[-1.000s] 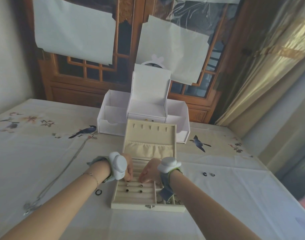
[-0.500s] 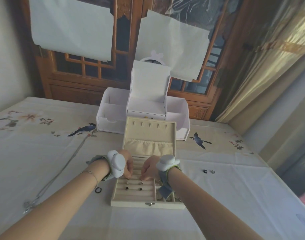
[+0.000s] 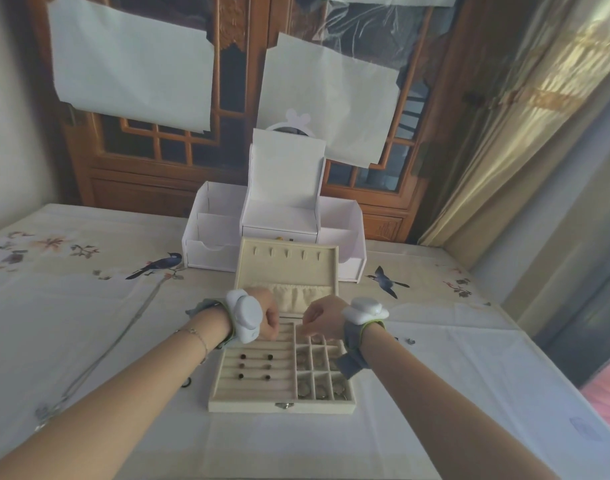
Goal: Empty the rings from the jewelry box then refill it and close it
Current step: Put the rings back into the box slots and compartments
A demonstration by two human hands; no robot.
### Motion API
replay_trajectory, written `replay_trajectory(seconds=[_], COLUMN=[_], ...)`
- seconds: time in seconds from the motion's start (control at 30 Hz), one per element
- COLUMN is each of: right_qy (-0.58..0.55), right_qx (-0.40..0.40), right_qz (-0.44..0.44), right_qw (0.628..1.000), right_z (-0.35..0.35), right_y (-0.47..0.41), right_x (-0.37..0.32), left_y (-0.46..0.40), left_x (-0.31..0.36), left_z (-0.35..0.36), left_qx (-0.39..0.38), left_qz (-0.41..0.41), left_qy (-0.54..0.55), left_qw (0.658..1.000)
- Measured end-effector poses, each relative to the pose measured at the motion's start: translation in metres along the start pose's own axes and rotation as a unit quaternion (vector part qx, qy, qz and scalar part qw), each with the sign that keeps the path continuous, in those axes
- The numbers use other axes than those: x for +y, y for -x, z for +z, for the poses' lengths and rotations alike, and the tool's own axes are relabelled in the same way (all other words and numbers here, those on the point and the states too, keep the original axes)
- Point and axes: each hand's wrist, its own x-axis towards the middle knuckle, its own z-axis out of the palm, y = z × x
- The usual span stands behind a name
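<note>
While both hands, left point(image 3: 267, 317) and right point(image 3: 320, 318), hovered curled (contents indiscernible) over the far rows, six dark rings point(image 3: 255, 366) in the open beige velvet jewelry box point(image 3: 282, 406) lay nearer the left.

No legible text or labels anywhere

Cream jewelry box point(image 3: 255, 407) with beige fabric lining, dark rings point(image 3: 255, 366) in its slots, white organizer point(image 3: 213, 251) behind, pale worktop cloth point(image 3: 89, 306) printed with blue-black birds and pink blossoms, white wrist devices point(image 3: 244, 320) on grey-green straps
</note>
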Motion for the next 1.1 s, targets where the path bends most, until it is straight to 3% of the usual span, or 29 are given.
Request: replay_trajectory(seconds=[0.7,1.1], right_qy=[-0.063,0.08], right_qx=[0.156,0.129], right_qz=[0.086,0.162], right_qw=[0.982,0.975], right_z=[-0.068,-0.073], right_y=[0.041,0.047], right_x=[0.127,0.159], left_y=[-0.079,-0.124], left_x=[0.12,0.17], left_z=[0.028,0.052], left_qx=[0.008,-0.042], left_qz=[0.067,0.08], left_qy=[0.054,-0.005], left_qw=[0.996,0.996])
